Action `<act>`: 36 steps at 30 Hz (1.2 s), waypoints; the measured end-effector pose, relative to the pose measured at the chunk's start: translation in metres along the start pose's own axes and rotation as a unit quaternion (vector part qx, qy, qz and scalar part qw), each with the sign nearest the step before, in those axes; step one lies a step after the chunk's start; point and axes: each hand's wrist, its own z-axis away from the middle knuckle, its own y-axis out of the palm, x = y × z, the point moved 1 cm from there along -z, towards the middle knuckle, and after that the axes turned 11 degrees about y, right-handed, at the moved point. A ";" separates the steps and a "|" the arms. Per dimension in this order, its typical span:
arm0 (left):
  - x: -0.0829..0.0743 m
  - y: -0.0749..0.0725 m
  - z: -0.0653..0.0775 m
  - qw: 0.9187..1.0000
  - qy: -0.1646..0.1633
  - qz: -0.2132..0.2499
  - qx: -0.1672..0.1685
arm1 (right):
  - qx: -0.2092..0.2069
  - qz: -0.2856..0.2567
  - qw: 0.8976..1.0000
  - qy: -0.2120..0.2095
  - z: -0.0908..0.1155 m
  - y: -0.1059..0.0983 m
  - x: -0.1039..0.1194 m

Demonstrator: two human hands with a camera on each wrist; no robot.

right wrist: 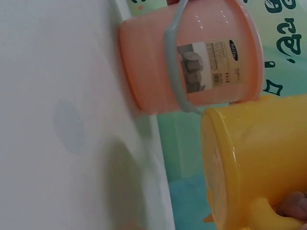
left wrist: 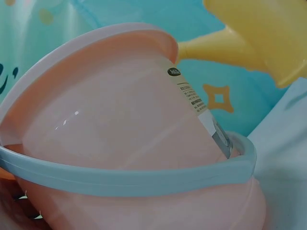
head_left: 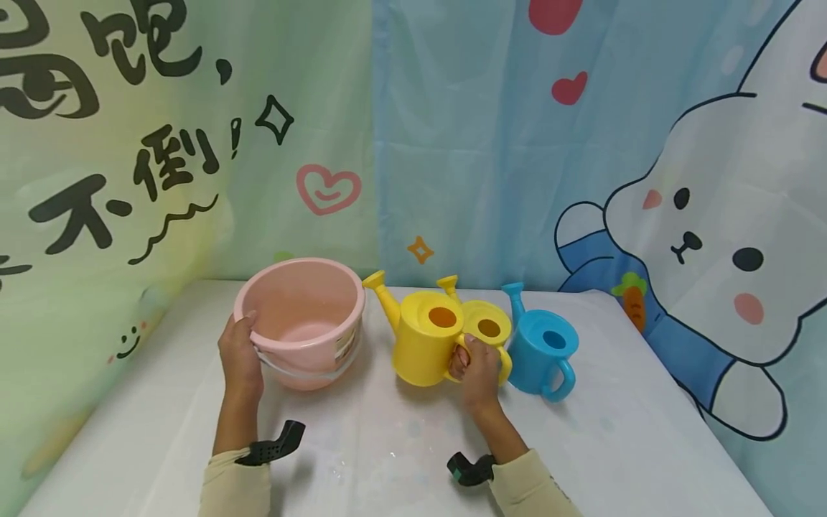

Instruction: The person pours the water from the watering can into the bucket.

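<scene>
My left hand point(head_left: 239, 355) grips the left side of a pink bucket point(head_left: 306, 298), thumb over its rim. The bucket's pale handle point(left wrist: 124, 181) hangs down across the front, and a printed label point(right wrist: 208, 64) is on its wall. My right hand point(head_left: 479, 370) holds a yellow watering can point(head_left: 416, 352) by its handle, lifted off the table. Its spout reaches left to the bucket's rim. Behind my right hand stands a second yellow watering can point(head_left: 487, 310), partly hidden. Whether water is coming from the spout I cannot tell.
A blue watering can point(head_left: 539, 366) stands to the right of the yellow ones. White cloth covers the table point(head_left: 375, 459), with a few small shiny spots near the front. A printed curtain point(head_left: 446, 143) hangs behind the back edge.
</scene>
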 end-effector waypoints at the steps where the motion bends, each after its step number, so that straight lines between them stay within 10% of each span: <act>1: 0.000 0.000 0.000 1.000 0.000 -0.001 0.001 | 0.001 0.000 1.000 -0.007 0.000 -0.001 0.002; 20: 0.001 0.000 -0.001 1.000 -0.002 -0.007 0.007 | 0.067 0.074 0.994 0.049 -0.005 -0.003 0.049; 36: 0.002 -0.001 -0.001 1.000 0.000 -0.007 0.010 | 0.096 0.228 0.965 0.092 -0.031 0.002 0.092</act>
